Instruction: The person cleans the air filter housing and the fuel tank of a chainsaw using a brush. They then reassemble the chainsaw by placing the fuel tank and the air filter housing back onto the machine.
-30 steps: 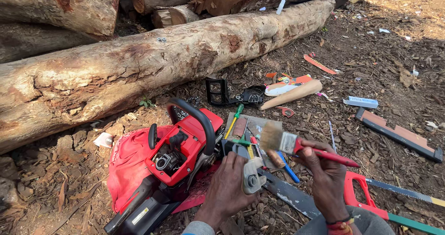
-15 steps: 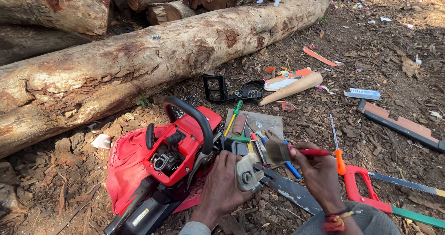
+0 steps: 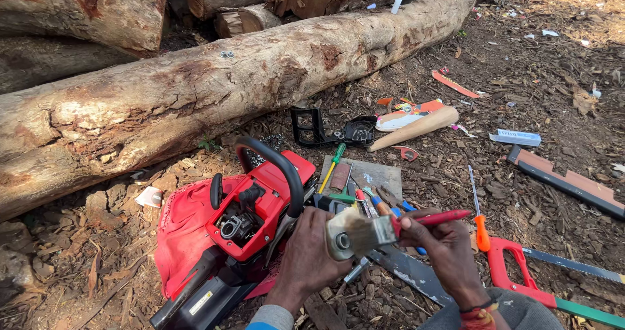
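Head view: left hand (image 3: pixel 311 258) grips a pale round chainsaw part (image 3: pixel 339 237) steady while right hand (image 3: pixel 443 242) pinches a red-handled paintbrush (image 3: pixel 390 229), bristles against it, beside the opened red chainsaw (image 3: pixel 250 216) on bark-strewn ground (image 3: pixel 521 63)

Left hand (image 3: pixel 306 258) grips round part (image 3: pixel 340 236); right hand (image 3: pixel 446 248) presses paintbrush (image 3: pixel 390 227) onto it.
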